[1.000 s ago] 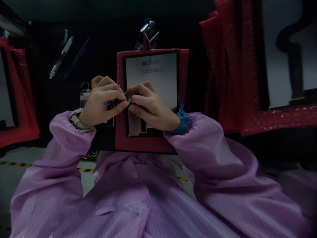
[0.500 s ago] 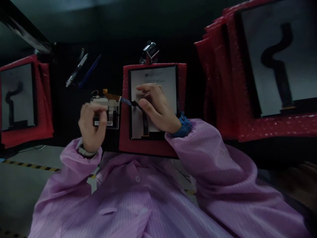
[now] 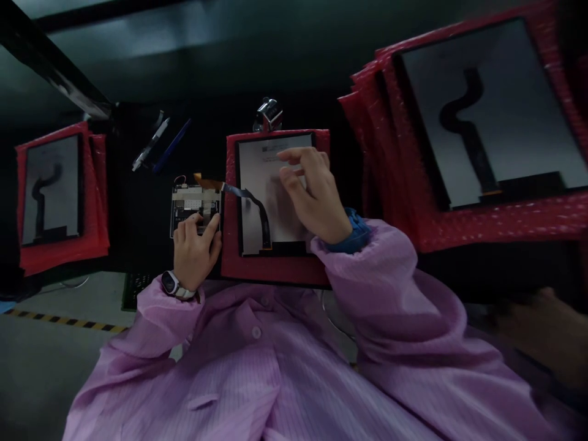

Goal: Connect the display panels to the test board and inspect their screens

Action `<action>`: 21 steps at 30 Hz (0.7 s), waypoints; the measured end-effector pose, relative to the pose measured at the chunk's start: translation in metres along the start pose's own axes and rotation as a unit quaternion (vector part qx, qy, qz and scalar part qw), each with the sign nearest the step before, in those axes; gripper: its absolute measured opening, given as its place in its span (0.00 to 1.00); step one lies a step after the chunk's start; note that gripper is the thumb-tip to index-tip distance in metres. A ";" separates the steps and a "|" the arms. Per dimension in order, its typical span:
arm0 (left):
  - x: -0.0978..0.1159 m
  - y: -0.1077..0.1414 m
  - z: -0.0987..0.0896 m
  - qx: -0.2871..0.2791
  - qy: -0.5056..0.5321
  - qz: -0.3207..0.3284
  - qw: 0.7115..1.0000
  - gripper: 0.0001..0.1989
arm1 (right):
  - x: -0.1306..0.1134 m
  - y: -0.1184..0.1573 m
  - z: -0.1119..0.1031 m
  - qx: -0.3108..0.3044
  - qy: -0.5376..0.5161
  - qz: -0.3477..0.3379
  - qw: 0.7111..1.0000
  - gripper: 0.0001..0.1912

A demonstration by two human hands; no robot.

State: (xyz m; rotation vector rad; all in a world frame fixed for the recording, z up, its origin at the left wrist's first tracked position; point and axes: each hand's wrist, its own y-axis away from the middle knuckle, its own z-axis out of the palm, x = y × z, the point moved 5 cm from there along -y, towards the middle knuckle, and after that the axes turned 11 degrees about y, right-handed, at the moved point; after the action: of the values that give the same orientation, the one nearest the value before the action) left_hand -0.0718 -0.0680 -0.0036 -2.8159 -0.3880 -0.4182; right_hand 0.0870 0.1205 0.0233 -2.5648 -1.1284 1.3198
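In front of me a display panel [image 3: 287, 214] lies back side up on a red bubble-wrap sheet [image 3: 275, 268]. Its black flex cable [image 3: 264, 223] curves up and left, joined through an orange ribbon [image 3: 209, 182] to a small circuit board [image 3: 189, 197]. My left hand [image 3: 195, 248] rests on the lower edge of that board, fingers spread. Above the right half of the panel hovers my right hand [image 3: 316, 193], its fingers loosely curled and apart, with nothing between them.
A metal tally counter [image 3: 268, 114] stands behind the panel. A white pen [image 3: 150, 144] and a blue pen [image 3: 172, 146] lie at back left. Panels on red bubble wrap sit left [image 3: 64, 190] and right [image 3: 496, 116]. Another person's hand [image 3: 542, 331] shows at lower right.
My left hand has come down onto the circuit board, turning palm down. My right hand has lifted away from the flex cable, rightward. The view has shifted slightly.
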 end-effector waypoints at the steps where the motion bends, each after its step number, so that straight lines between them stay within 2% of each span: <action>1: 0.000 0.000 0.000 0.008 -0.004 0.005 1.000 0.20 | -0.002 0.002 -0.007 0.004 0.015 0.001 1.000 0.11; 5: -0.004 0.001 -0.001 0.034 -0.010 0.022 0.999 0.19 | -0.006 0.025 -0.028 0.016 0.104 0.018 0.994 0.13; 9: 0.009 0.008 -0.012 0.077 0.042 0.100 0.991 0.17 | -0.002 0.068 -0.032 -0.002 0.197 0.086 0.977 0.19; 11: 0.024 0.012 -0.015 0.056 0.116 0.124 0.984 0.17 | -0.001 0.088 -0.026 -0.036 0.211 0.114 0.970 0.22; 14: 0.046 0.016 -0.010 -0.011 0.184 0.091 0.979 0.19 | -0.002 0.109 -0.016 -0.050 0.196 0.138 0.969 0.27; 18: 0.066 0.022 0.000 -0.049 0.141 0.100 0.984 0.23 | -0.002 0.117 -0.017 -0.022 0.128 0.184 0.974 0.30; 21: 0.069 0.028 0.001 -0.072 0.138 0.104 0.982 0.27 | -0.007 0.118 -0.029 -0.025 0.057 0.221 0.973 0.29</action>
State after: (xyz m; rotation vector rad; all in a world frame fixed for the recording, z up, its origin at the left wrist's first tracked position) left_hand 0.0005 -0.0781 0.0114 -2.8386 -0.0051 -0.8059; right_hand 0.1744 0.0378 0.0055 -3.0029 -0.5978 1.1975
